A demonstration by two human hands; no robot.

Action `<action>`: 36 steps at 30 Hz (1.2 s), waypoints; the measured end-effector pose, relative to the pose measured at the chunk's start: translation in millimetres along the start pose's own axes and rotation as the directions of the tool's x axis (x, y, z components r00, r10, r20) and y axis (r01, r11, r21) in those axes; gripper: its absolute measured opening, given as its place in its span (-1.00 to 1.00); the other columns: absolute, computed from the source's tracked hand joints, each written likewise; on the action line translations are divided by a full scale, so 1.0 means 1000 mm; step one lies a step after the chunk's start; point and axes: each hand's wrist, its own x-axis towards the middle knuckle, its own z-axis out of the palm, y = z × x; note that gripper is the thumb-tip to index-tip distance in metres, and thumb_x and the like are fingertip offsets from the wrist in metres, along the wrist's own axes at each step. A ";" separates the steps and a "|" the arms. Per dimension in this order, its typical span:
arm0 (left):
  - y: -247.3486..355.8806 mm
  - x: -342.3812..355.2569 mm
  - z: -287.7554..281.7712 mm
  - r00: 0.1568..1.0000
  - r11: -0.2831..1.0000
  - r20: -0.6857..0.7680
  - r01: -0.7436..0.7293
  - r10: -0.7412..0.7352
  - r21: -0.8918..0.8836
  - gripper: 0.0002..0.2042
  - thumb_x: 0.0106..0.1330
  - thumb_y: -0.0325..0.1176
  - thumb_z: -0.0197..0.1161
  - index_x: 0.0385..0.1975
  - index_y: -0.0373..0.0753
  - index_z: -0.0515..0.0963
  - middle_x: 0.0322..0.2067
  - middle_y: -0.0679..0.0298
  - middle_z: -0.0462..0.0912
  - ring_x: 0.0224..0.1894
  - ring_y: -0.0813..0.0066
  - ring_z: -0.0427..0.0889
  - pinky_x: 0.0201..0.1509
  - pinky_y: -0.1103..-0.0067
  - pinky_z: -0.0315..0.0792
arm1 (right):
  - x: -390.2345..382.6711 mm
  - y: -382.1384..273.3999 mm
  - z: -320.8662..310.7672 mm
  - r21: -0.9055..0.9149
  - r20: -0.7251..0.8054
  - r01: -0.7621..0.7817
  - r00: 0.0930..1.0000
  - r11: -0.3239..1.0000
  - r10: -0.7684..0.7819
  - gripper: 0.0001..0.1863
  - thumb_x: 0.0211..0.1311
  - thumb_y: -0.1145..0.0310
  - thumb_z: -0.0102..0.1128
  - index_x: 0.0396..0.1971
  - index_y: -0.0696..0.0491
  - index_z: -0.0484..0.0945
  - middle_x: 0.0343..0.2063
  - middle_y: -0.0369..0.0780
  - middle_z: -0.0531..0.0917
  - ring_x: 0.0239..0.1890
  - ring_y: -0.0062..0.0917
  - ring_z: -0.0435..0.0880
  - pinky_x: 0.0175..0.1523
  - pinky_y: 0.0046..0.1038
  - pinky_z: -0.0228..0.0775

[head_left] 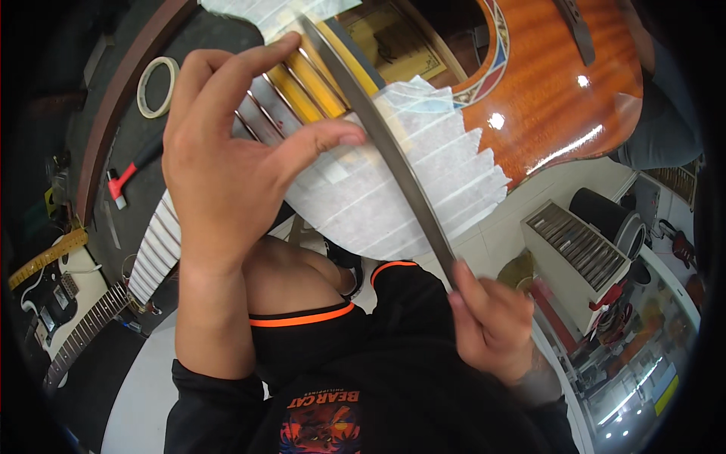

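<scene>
An orange-brown acoustic guitar (560, 98) lies across the work surface in front of me, pale masking tape (446, 181) covering its top beside the fretboard. Yellow strips fill the gaps between metal frets on the fretboard (304, 97). My right hand (495, 325) grips one end of a long grey metal file (402, 170), which slants over the taped top and the fretboard's end. Over the frets, my left hand (227, 159) is spread, index finger and thumb apart and close to the file. Its other fingers are partly hidden. Further down, the neck (157, 246) has white strips between frets.
A tape roll (141, 89) and a red-headed hammer (116, 188) lie on the dark surface at left. A white-and-black electric guitar (64, 284) is beyond them. On the right stand a box of slim metal pieces (576, 246) and a glass display case (639, 371). Another person's leg (665, 132) shows far right.
</scene>
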 end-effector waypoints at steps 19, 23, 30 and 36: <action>0.008 0.006 0.004 0.999 0.999 -0.024 -0.025 0.026 0.019 -0.20 -0.26 -0.04 0.72 0.08 -0.30 0.70 -0.30 0.32 0.51 -0.22 0.50 0.53 -0.03 0.57 0.44 | -0.018 -0.003 -0.006 0.037 -0.014 -0.044 0.999 0.998 0.045 -0.41 0.13 0.75 0.32 0.23 0.18 0.59 -0.59 -0.10 0.58 -0.67 -0.39 0.53 -0.49 -0.49 0.37; -0.002 0.003 0.007 0.999 0.999 -0.017 -0.035 0.035 -0.006 -0.25 -0.21 -0.12 0.74 0.09 -0.30 0.69 -0.28 0.32 0.55 -0.19 0.51 0.57 0.02 0.58 0.46 | 0.054 -0.008 0.004 0.048 -0.015 0.024 1.000 0.999 -0.024 -0.45 0.18 0.70 0.33 0.23 0.17 0.59 -0.63 -0.11 0.55 -0.69 -0.43 0.47 -0.52 -0.42 0.30; 0.001 0.002 0.008 0.999 0.999 -0.024 -0.040 0.040 0.011 -0.28 -0.18 -0.16 0.73 0.08 -0.28 0.70 -0.23 0.31 0.60 -0.16 0.51 0.60 0.01 0.57 0.46 | -0.003 0.010 -0.017 -0.039 -0.136 -0.001 0.991 0.999 -0.004 -0.40 0.07 0.71 0.36 0.20 0.14 0.63 -0.64 -0.20 0.60 -0.68 -0.47 0.55 -0.52 -0.47 0.42; 0.003 0.004 0.008 0.998 0.998 -0.056 -0.038 0.040 0.042 -0.32 -0.14 -0.12 0.73 0.05 -0.26 0.71 -0.23 0.32 0.62 -0.17 0.50 0.60 -0.03 0.57 0.47 | -0.044 0.008 -0.020 -0.011 -0.050 -0.037 0.998 0.999 0.037 -0.44 0.03 0.71 0.37 0.13 0.16 0.66 -0.61 -0.18 0.62 -0.68 -0.46 0.59 -0.53 -0.49 0.43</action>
